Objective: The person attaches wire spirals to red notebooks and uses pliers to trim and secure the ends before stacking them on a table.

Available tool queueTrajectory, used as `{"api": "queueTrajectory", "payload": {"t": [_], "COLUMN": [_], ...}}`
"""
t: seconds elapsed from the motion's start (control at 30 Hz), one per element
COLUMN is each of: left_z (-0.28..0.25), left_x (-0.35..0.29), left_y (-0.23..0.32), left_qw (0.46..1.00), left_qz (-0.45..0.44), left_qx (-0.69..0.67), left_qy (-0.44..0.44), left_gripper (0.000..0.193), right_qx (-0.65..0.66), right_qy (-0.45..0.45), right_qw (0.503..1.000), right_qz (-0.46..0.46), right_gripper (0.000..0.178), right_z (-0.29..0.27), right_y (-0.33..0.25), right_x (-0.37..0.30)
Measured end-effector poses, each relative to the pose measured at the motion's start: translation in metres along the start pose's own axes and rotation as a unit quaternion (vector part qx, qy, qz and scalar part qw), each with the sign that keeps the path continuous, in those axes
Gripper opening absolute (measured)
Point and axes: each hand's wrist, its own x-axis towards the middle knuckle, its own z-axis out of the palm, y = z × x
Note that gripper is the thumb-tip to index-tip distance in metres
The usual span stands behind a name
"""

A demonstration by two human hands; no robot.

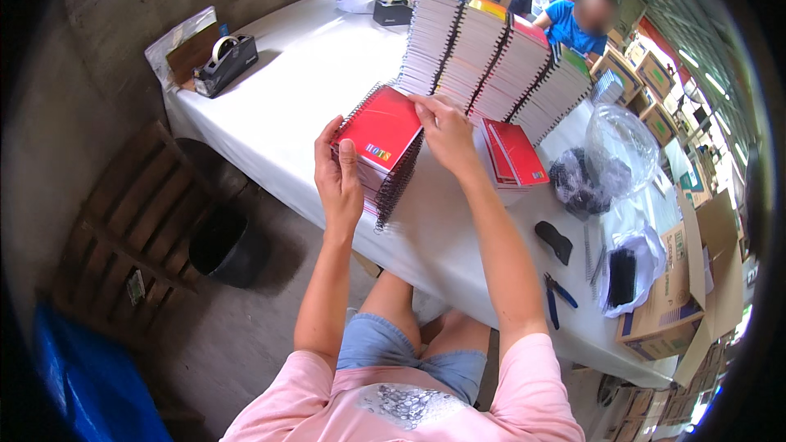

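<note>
A stack of red-covered spiral notebooks (381, 127) stands on the white-covered table in front of me, black coils showing along its edges. My left hand (339, 184) is wrapped round the stack's near left corner, thumb on the near face. At the far right corner of the top cover, the bent fingers of my right hand (444, 129) pinch the edge. Just right of that hand lies a smaller pile of red notebooks (514, 154). Behind both rise tall stacks of spiral notebooks (483, 53) with blue, yellow, red and green covers.
Tape dispensers (226, 64) sit at the table's far left and back. To the right are plastic bags (610, 147), a black oblong object (554, 242), pliers (560, 295), loose coils and an open carton (667, 295). A black bin (229, 245) stands on the floor; another person (577, 20) is beyond the stacks.
</note>
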Motion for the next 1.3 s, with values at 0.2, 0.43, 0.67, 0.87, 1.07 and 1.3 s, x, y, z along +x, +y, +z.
{"api": "queueTrajectory", "payload": {"t": [0.2,0.43,0.67,0.87,1.07,1.3], "left_z": [-0.002,-0.027,-0.01,0.047,0.094,0.081], "left_x": [-0.001,0.003,-0.026,-0.079,-0.097,-0.08], "left_y": [-0.016,-0.014,0.047,0.069,0.039,0.048], "left_qw": [0.996,0.995,0.966,0.969,0.883,0.908], "left_qz": [0.075,0.088,0.188,0.213,-0.28,0.212], "left_qx": [0.019,0.03,-0.025,-0.086,-0.319,0.161], "left_qy": [-0.036,0.021,0.176,-0.086,-0.2,-0.325], "left_gripper": [0.049,0.067,0.046,0.045,0.032,0.028], "right_qx": [0.025,-0.225,-0.037,-0.072,0.155,-0.119], "right_qy": [0.012,0.162,-0.084,0.165,0.166,0.088], "right_qw": [0.999,0.961,0.918,0.955,0.941,0.952], "right_qz": [0.029,0.012,0.386,0.237,0.251,0.267], "right_gripper": [0.03,0.042,0.043,0.034,0.021,0.053], "right_z": [0.014,-0.027,-0.157,-0.158,-0.135,-0.203], "right_y": [0.005,0.009,0.17,0.101,0.012,0.121], "right_x": [-0.001,-0.033,-0.081,-0.101,-0.186,-0.233]}}
